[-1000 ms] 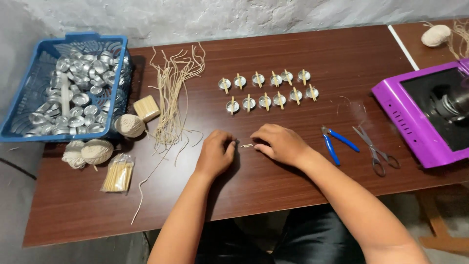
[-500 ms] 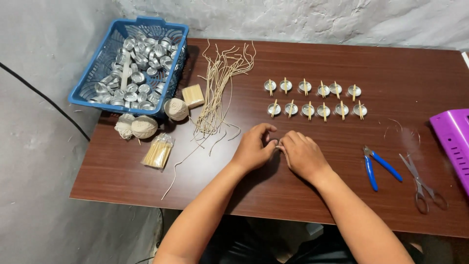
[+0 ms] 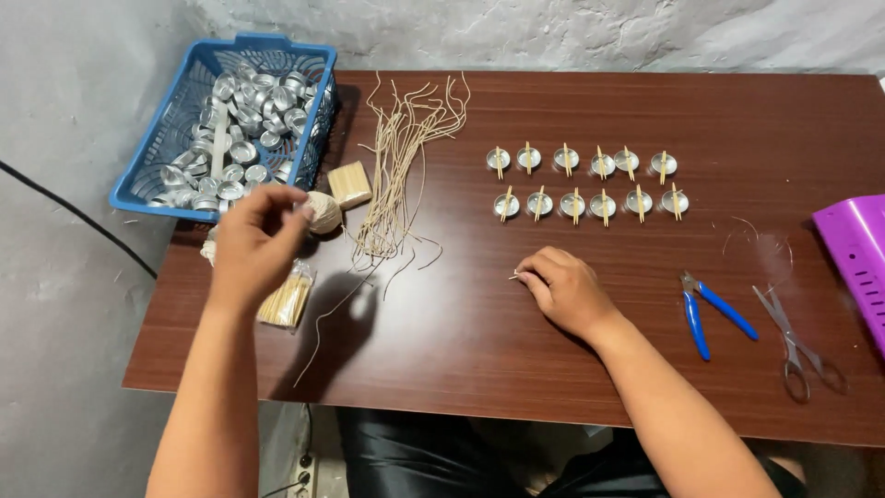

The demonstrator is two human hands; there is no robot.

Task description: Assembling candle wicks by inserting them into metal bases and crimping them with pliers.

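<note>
1. Right hand (image 3: 567,293) sits at the centre of the frame, resting on the bench (image 3: 479,369), fingers pinched nearly closed on a small metal piece (image 3: 514,276) poking out at the fingertips. It is too tiny to name surely; probably a wick tab.
2. That piece looks light, thin and stiff, and slippery too, so a fingertip pinch at its edge seems the way to hold it.
3. Left hand (image 3: 253,242) is lifted off the bench at left of centre, fingers loosely curled and partly open; I can't tell if anything is in them. It hovers just over the ball of twine (image 3: 323,210) and the bag of wooden sticks (image 3: 286,300).
4. Close by: a wooden block (image 3: 349,184), a blue basket (image 3: 147,175) of small metal cups at upper left, and a bundle of pale wicks (image 3: 396,166), soft and floppy, best taken by one end.
5. Upper right of centre: two rows of cups with sticks (image 3: 585,183) laid across them.
6. Right side: blue-handled pliers (image 3: 705,309), scissors (image 3: 795,341), and a purple machine (image 3: 857,263) at the edge.
7. Change from half a second ago: both hands were together at centre; now the left has swung away toward the basket side, and the right stays put.
</note>
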